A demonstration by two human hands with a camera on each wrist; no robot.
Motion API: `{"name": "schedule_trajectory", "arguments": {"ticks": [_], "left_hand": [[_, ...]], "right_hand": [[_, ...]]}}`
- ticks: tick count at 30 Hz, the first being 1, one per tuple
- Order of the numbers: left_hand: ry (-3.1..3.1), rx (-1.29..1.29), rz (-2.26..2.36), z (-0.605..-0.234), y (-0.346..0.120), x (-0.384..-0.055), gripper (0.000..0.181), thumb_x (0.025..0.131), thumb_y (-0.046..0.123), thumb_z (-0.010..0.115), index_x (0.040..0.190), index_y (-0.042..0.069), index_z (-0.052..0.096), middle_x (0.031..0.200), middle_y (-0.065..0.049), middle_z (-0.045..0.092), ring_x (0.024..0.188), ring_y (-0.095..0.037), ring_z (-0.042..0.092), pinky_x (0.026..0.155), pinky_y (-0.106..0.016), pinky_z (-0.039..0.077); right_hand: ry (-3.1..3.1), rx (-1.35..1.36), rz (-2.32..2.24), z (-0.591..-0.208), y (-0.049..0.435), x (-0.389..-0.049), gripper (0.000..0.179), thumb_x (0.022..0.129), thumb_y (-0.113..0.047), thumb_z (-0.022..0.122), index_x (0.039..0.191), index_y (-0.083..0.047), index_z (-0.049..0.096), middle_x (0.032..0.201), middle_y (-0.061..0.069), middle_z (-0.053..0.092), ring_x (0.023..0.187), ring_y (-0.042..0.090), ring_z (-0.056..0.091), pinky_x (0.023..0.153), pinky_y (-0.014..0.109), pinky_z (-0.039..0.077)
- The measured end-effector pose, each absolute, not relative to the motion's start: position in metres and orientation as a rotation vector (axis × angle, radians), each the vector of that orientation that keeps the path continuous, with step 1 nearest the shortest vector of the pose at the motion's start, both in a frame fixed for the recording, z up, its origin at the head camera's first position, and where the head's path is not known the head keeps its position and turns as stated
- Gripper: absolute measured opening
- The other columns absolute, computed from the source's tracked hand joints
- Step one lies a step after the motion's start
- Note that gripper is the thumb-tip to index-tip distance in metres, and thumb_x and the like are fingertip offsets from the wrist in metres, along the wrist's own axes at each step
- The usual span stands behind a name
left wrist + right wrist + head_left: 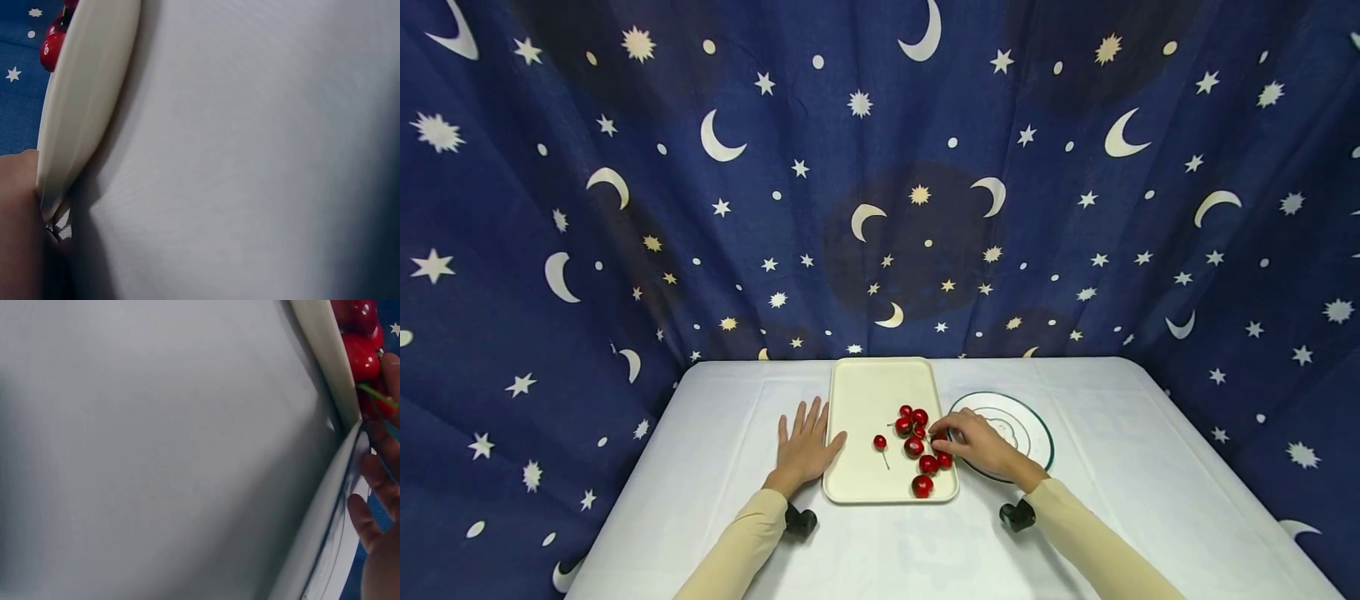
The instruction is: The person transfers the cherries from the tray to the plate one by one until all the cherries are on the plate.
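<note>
Several red cherries (913, 447) lie mostly on the right half of a cream tray (880, 383). One cherry (880, 442) with its stem lies apart, left of the others. My right hand (981, 442) reaches over the tray's right edge, thumb and forefinger round a cherry that they partly hide. In the right wrist view a green stem (377, 395) shows beside the fingertips. With fingers spread, my left hand (805, 450) rests flat on the table, its thumb at the tray's left rim.
A white plate (1037, 437) with a dark green rim stands right of the tray, partly under my right hand. White cloth covers the table (715, 433). Behind it hangs a blue curtain (820, 250) with moons and stars.
</note>
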State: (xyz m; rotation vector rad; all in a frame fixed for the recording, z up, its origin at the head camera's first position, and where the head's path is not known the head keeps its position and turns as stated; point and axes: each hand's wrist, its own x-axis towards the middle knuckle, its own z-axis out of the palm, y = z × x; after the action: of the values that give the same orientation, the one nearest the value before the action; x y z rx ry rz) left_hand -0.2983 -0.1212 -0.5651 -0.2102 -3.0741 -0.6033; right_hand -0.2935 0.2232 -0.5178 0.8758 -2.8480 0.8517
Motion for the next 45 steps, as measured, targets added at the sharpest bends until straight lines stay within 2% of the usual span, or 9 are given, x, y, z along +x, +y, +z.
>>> {"name": "schedule_trajectory", "arguments": {"ticks": [5, 9, 15, 20, 24, 30, 35, 40, 45], "left_hand": [[-3.062, -0.201, -0.605, -0.567, -0.119, -0.296, 0.080, 0.103, 0.065, 0.036, 0.165, 0.016, 0.021, 0.176, -0.004, 0.013, 0.165, -0.032, 0.005, 0.129, -0.063, -0.003], [-3.070, -0.206, -0.651, -0.568, -0.114, -0.293, 0.080, 0.103, 0.063, 0.037, 0.165, 0.015, 0.021, 0.176, -0.005, 0.012, 0.165, -0.033, 0.004, 0.129, -0.064, -0.004], [-3.054, -0.184, -0.673, -0.561, -0.110, -0.288, 0.079, 0.103, 0.057, 0.041, 0.164, 0.011, 0.023, 0.175, -0.009, 0.015, 0.164, -0.036, 0.006, 0.129, -0.065, -0.005], [-3.021, -0.190, -0.705, -0.553, -0.111, -0.285, 0.076, 0.103, 0.052, 0.045, 0.162, 0.007, 0.030, 0.173, -0.013, 0.022, 0.162, -0.040, 0.013, 0.128, -0.067, 0.000], [-3.042, -0.194, -0.682, -0.556, -0.114, -0.285, 0.077, 0.103, 0.055, 0.042, 0.163, 0.009, 0.026, 0.174, -0.011, 0.019, 0.163, -0.038, 0.010, 0.129, -0.066, -0.002], [-3.031, -0.205, -0.667, -0.553, -0.118, -0.286, 0.078, 0.103, 0.055, 0.042, 0.163, 0.008, 0.026, 0.174, -0.012, 0.020, 0.163, -0.038, 0.011, 0.128, -0.066, -0.001], [-3.046, -0.200, -0.656, -0.546, -0.117, -0.284, 0.076, 0.104, 0.054, 0.043, 0.163, 0.008, 0.028, 0.174, -0.011, 0.021, 0.163, -0.038, 0.012, 0.128, -0.067, 0.001], [-3.024, -0.214, -0.690, -0.551, -0.116, -0.285, 0.078, 0.102, 0.054, 0.044, 0.163, 0.007, 0.028, 0.173, -0.012, 0.021, 0.163, -0.039, 0.011, 0.128, -0.066, -0.002], [-3.007, -0.219, -0.690, -0.555, -0.117, -0.287, 0.077, 0.103, 0.055, 0.042, 0.162, 0.008, 0.029, 0.173, -0.012, 0.022, 0.162, -0.038, 0.011, 0.128, -0.067, -0.001]], "right_hand": [[-2.792, 0.920, 0.861, -0.518, 0.226, -0.292, 0.027, 0.098, -0.034, 0.070, 0.117, -0.016, 0.075, 0.095, -0.008, 0.069, 0.083, 0.013, 0.050, 0.074, 0.024, 0.037], [-2.710, 0.971, 0.919, -0.512, 0.232, -0.290, 0.025, 0.095, -0.024, 0.073, 0.117, -0.011, 0.074, 0.099, -0.002, 0.072, 0.084, 0.019, 0.057, 0.074, 0.027, 0.046], [-2.656, 0.951, 0.950, -0.501, 0.236, -0.294, 0.027, 0.094, -0.020, 0.074, 0.119, -0.008, 0.072, 0.106, 0.002, 0.073, 0.084, 0.008, 0.058, 0.076, 0.036, 0.054], [-2.584, 0.844, 0.948, -0.499, 0.242, -0.298, 0.024, 0.092, -0.018, 0.076, 0.114, -0.010, 0.074, 0.103, 0.002, 0.072, 0.079, 0.003, 0.056, 0.072, 0.030, 0.054], [-2.524, 0.818, 0.964, -0.504, 0.253, -0.301, 0.024, 0.089, -0.010, 0.078, 0.112, -0.006, 0.073, 0.097, 0.007, 0.071, 0.074, 0.005, 0.059, 0.070, 0.026, 0.056], [-2.529, 0.752, 0.905, -0.512, 0.263, -0.302, 0.027, 0.087, -0.007, 0.080, 0.112, 0.000, 0.072, 0.093, 0.009, 0.068, 0.074, 0.005, 0.059, 0.067, 0.023, 0.054], [-2.563, 0.639, 0.810, -0.517, 0.266, -0.303, 0.026, 0.086, -0.008, 0.081, 0.109, -0.002, 0.072, 0.092, 0.006, 0.067, 0.074, 0.005, 0.055, 0.065, 0.023, 0.049], [-2.642, 0.538, 0.783, -0.521, 0.268, -0.302, 0.026, 0.088, -0.010, 0.080, 0.111, -0.005, 0.071, 0.097, 0.006, 0.068, 0.073, 0.002, 0.051, 0.064, 0.023, 0.044], [-2.612, 0.543, 0.749, -0.524, 0.268, -0.302, 0.029, 0.088, -0.008, 0.079, 0.115, -0.001, 0.071, 0.097, 0.008, 0.070, 0.075, 0.007, 0.055, 0.068, 0.027, 0.048]]}}
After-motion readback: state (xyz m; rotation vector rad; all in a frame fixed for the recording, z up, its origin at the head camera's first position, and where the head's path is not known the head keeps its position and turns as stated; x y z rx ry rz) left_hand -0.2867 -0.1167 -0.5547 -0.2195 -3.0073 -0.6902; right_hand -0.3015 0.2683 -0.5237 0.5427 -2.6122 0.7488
